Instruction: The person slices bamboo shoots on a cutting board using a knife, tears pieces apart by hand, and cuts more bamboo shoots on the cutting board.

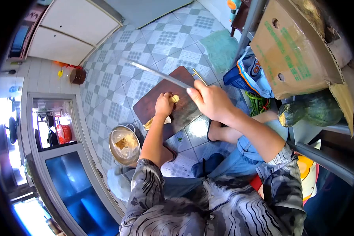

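Observation:
My right hand (211, 101) is closed around the handle of a knife (161, 74), held above the board. Its long, narrow-looking blade points to the far left, seen almost edge-on. Below it, a dark reddish-brown cutting board (185, 114) lies on the tiled floor. My left hand (164, 104) rests on the board, fingers curled against a knobby, pale yellow piece of food (175, 98) that looks like ginger. More yellowish pieces (148, 124) lie by my left wrist at the board's edge, partly hidden by the forearm. The blade is apart from the food.
A metal pot (113, 148) with a plastic bag of yellow-brown food stands left of the board. On the right are a cardboard box (291, 51), a dark green squash (318, 110), green vegetables (256, 103) and a blue-white bag (249, 74). A teal cloth (220, 49) lies farther off.

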The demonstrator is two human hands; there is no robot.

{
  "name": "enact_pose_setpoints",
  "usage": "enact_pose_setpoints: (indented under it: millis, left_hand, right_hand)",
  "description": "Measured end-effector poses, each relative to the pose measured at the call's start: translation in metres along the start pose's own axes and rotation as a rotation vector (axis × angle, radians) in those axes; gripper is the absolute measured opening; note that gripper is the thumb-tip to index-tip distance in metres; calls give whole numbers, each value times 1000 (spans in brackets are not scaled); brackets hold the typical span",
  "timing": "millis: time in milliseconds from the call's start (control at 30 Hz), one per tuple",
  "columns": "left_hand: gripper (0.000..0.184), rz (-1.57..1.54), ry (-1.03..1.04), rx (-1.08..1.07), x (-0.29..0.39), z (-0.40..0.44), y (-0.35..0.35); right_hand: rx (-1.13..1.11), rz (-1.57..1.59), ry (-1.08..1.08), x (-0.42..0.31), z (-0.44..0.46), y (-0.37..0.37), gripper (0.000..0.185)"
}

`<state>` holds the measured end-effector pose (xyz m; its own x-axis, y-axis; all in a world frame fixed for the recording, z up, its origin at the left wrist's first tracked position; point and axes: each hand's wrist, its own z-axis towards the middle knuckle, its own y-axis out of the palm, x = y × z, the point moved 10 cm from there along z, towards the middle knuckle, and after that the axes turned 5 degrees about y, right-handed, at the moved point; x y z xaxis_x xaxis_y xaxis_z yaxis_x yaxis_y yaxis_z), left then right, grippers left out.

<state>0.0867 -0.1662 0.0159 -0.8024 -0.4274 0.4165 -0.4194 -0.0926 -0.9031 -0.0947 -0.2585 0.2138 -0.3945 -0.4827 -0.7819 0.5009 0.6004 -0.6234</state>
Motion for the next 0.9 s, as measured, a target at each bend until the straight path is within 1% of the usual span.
enact_pose_setpoints:
  millis: [33, 67, 100, 133, 200, 267, 300, 367, 400, 500, 533, 600, 733, 800, 833, 867, 900]
  left_hand:
    - [34, -33, -51, -3, 1, -1, -5]
    - [29, -118, -112, 7, -17, 4, 3]
    - [28, -167, -126, 15, -21, 5, 1]
    - [27, -215, -144, 22, -25, 5, 0]
    - [29, -388, -195, -24, -37, 3, 4]
    - [32, -697, -234, -109, -42, 1, 12]
    - [32, -695, -238, -109, -40, 0, 8]
    - [40, -886, -319, -128, -39, -6, 4]
    - [40, -883, -322, -126, -36, -7, -2]
    - [43, -862, -362, -229, -24, -13, -8]
    - [43, -861, -361, -229, -30, -13, -4]
    - [44, -810, -288, -227, -36, -8, -2]
    - [43, -821, -343, -216, -42, -9, 6]
    - [43, -724, -451, -49, -65, -8, 7]
    - [43, -723, -447, -53, -75, -5, 18]
    - [44, -598, -557, -29, -98, -6, 25]
    - [46, -470, -664, -3, -104, -11, 18]
  right_hand:
    - [7, 3, 14, 4, 0, 0, 32]
    - [13, -55, -26, 2, -1, 0, 31]
    - [15, -113, -68, 0, -2, 1, 31]
    - [15, -111, -58, 2, -2, 2, 31]
    - [10, -127, -101, 1, -3, 5, 31]
    - [3, -124, -95, 0, -4, 6, 31]
    - [-4, -125, -94, -1, -4, 7, 31]
    - [-10, -112, -89, -1, -3, 7, 31]
    - [-13, -105, -84, 0, -3, 7, 31]
    - [-11, -99, -92, 0, -3, 8, 32]
    - [-10, -99, -92, 1, -3, 8, 32]
    - [19, -114, -108, 0, -4, 7, 32]
    - [11, -116, -91, -2, -4, 6, 32]
    - [23, -101, -87, -2, -4, 3, 32]
    - [26, -102, -83, -2, -3, 1, 32]
    - [39, -107, -78, -3, -3, -1, 33]
    - [50, -111, -76, -3, -2, -3, 34]
